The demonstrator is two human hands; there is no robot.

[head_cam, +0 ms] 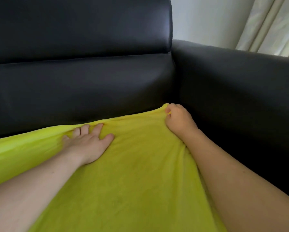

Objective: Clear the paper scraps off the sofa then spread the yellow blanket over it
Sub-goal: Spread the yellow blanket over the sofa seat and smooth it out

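The yellow blanket (128, 173) lies over the seat of the black leather sofa (83, 84), its far edge running along the foot of the backrest. My right hand (179, 121) is closed on the blanket's far corner, close to the angle where backrest and armrest meet. My left hand (88, 141) lies flat on the blanket with fingers spread, fingertips at its far edge. No paper scraps are in view.
The sofa's right armrest (237, 77) rises beside my right arm. Behind it are a white wall (207, 20) and pale curtains (274, 25) at the upper right.
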